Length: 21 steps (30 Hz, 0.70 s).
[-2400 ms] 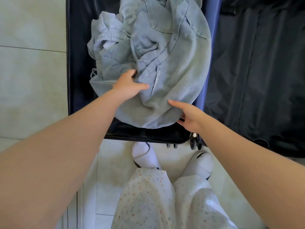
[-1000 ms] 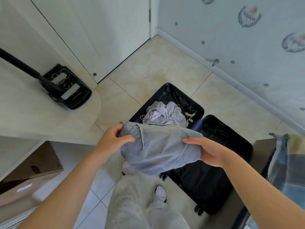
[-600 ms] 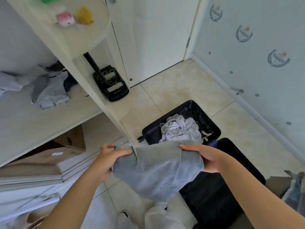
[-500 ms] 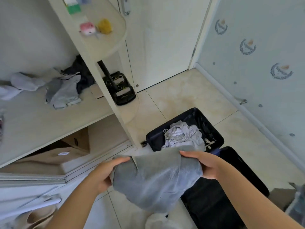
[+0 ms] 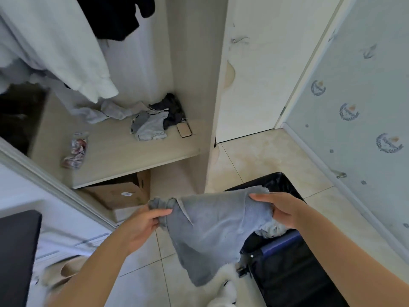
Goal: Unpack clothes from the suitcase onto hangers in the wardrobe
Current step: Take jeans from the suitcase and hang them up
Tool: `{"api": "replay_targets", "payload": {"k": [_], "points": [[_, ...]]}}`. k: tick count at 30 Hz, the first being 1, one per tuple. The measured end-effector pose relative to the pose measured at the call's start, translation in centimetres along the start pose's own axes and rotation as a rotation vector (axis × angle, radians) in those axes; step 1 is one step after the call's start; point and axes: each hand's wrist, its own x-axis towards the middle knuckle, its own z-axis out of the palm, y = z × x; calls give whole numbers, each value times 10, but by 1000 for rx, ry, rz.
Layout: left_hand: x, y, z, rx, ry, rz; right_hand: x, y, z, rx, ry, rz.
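A grey-blue garment [image 5: 212, 231] hangs between my two hands above the floor. My left hand [image 5: 141, 224] grips its bunched left corner, and my right hand [image 5: 285, 209] pinches its right edge. Below it lies the open black suitcase [image 5: 285, 269], with a pale garment [image 5: 271, 230] still inside under my right hand. The open wardrobe [image 5: 190, 69] stands ahead on the left, where a white garment [image 5: 57, 47] and a black garment [image 5: 115, 16] hang. No hanger is visible.
On the wardrobe shelf [image 5: 124, 149] lie loose grey and dark clothes [image 5: 152, 120], a phone [image 5: 184, 130] and a small packet [image 5: 76, 149]. A cardboard box [image 5: 119, 193] sits under the shelf. A white door [image 5: 263, 69] and patterned wall [image 5: 358, 107] stand on the right.
I have lifted the grey-blue garment out of the suitcase and turned left toward the wardrobe. The hanging clothes have come into view, and the garment now hangs more spread out between my hands.
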Motion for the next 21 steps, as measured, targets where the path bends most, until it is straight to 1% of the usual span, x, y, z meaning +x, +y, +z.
{"api": "replay_targets", "payload": {"k": [3, 6, 8, 10, 13, 14, 16, 19, 21], "points": [[-25, 14, -14, 2, -13, 4, -23, -15, 17, -55, -56, -44], [-48, 27, -18, -59, -57, -92, -47, -39, 37, -151, -147, -137], [-65, 35, -20, 10, -81, -134, -65, -54, 54, -241, -206, -213], [-75, 46, -24, 66, -61, -61, -76, -69, 63, -302, -237, -278], [-86, 63, -25, -66, 40, 106, -90, -89, 61, -350, -216, -348], [-91, 69, -22, -114, 54, 158, -96, -96, 58, -367, -207, -367], [-98, 80, -10, -127, 67, 244, -105, -107, 53, -383, -168, -410], [-111, 98, 15, -104, 92, 303, -115, -129, 42, -384, -82, -441], [-120, 107, 32, -94, 138, 327, -120, -143, 34, -378, -81, -459]]}}
